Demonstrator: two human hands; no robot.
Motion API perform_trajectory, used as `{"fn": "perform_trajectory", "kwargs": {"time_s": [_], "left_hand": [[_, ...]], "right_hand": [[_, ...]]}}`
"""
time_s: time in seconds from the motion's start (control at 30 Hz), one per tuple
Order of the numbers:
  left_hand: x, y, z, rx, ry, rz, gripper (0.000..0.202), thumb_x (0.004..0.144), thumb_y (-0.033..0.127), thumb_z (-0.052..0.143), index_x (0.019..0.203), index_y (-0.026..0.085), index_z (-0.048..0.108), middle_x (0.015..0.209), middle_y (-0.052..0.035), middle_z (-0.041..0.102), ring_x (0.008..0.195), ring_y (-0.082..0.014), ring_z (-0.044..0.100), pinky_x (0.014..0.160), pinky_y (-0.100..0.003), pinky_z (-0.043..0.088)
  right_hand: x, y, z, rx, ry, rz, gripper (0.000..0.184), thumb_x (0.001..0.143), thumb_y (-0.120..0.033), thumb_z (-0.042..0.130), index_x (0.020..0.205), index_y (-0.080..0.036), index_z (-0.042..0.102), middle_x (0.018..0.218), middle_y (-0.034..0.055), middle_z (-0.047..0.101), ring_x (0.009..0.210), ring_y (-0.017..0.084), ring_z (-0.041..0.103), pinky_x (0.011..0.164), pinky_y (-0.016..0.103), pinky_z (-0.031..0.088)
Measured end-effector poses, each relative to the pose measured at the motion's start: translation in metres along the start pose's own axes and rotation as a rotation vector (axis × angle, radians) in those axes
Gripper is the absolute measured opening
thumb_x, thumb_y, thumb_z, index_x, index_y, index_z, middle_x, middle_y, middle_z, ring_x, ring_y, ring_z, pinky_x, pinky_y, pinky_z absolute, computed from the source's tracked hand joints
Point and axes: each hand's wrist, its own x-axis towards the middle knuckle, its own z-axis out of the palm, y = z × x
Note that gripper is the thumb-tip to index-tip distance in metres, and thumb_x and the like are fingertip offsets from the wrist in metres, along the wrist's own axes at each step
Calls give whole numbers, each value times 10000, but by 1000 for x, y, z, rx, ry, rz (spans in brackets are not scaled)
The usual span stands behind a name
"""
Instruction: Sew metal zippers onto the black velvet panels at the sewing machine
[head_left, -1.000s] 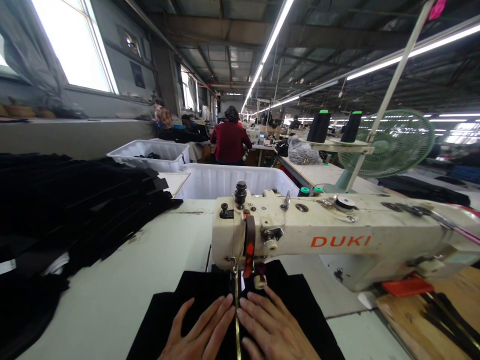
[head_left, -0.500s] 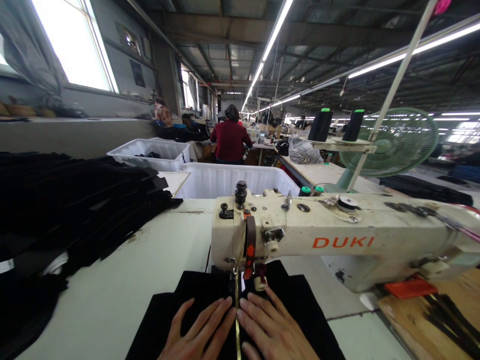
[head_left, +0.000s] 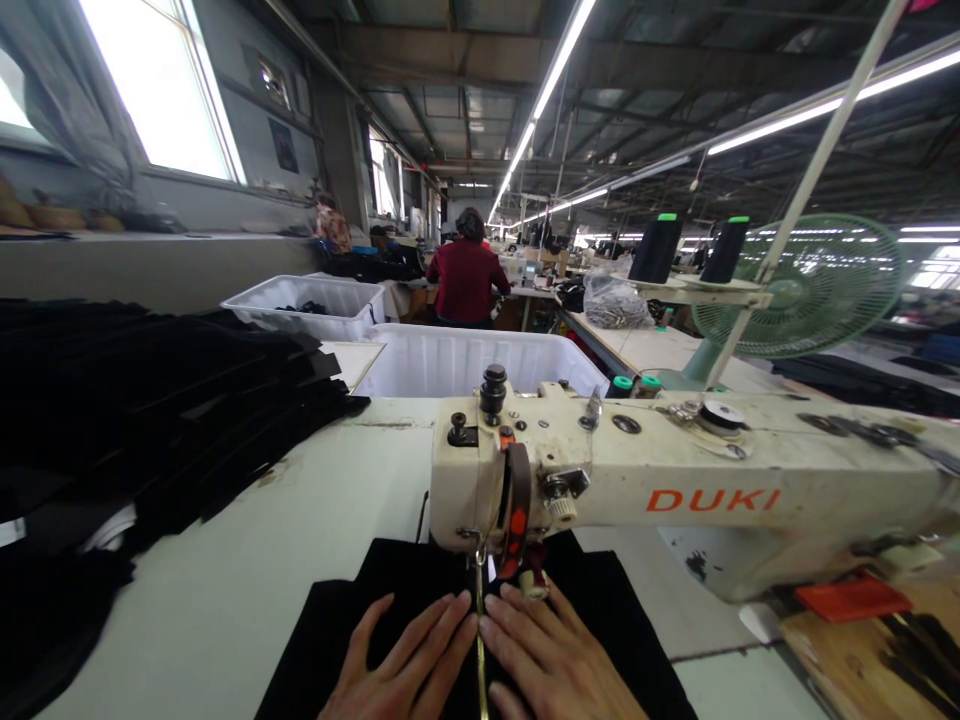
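Note:
My left hand [head_left: 409, 660] lies flat with spread fingers on the left half of a black fabric piece [head_left: 330, 625]. On the right half rests my right hand [head_left: 559, 655], also flat, its fingers stretched toward the needle area. Between my fingertips a narrow gold strip [head_left: 481, 650], which looks like zipper teeth, runs straight up to the presser foot [head_left: 481, 555] of a cream sewing machine [head_left: 600, 470]. The fabric's far edge passes under the machine head. My right fingertips are close beside a small pale knob [head_left: 535, 585] there.
A pile of black cut pieces [head_left: 165, 400] covers the table's left side. White plastic bins [head_left: 480, 355] stand behind the machine. Thread cones [head_left: 656, 250] and a green fan [head_left: 802, 285] are at right, above a red tray [head_left: 853, 597]. A person in dark red [head_left: 466, 282] sits ahead, facing away.
The whole view has shifted slightly, so the machine and background sit a little further right. Both hands keep nearly the same flat pose on the fabric, beside the gold strip.

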Motion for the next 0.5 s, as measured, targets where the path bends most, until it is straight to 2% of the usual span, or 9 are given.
{"fn": "perform_trajectory", "kwargs": {"time_s": [0.1, 0.27, 0.37, 0.5], "left_hand": [[7, -7, 1, -107, -62, -51, 568, 919, 163, 494, 1479, 185, 401, 1416, -46, 570, 1254, -187, 553, 1045, -307, 429], [7, -10, 7, -189, -106, -101, 694, 887, 138, 501, 1537, 216, 270, 1406, -70, 578, 1280, -213, 544, 1105, -389, 410], [4, -9, 13, -196, -133, -113, 740, 834, 48, 460, 1529, 235, 285, 1387, -61, 595, 1283, -211, 545, 1118, -426, 397], [5, -10, 13, -160, -133, -86, 676, 811, 30, 448, 1462, 207, 410, 1368, -62, 611, 1250, -215, 574, 1085, -437, 439]], "right_hand": [[7, 4, -1, 77, -43, 87, 366, 983, -339, 549, 1316, -190, 574, 1265, 16, 672, 1127, 175, 647, 1107, 369, 444], [9, 9, 4, 100, -32, 101, 360, 985, -331, 537, 1313, -189, 570, 1220, 31, 697, 1062, 189, 678, 1090, 401, 459], [6, 11, 8, 88, 5, 84, 372, 986, -332, 541, 1328, -187, 560, 1209, 35, 701, 1058, 180, 680, 1091, 371, 458], [6, 12, 9, 72, 30, 63, 352, 991, -334, 537, 1306, -182, 581, 1211, 32, 700, 1066, 174, 679, 1081, 349, 468]]}}
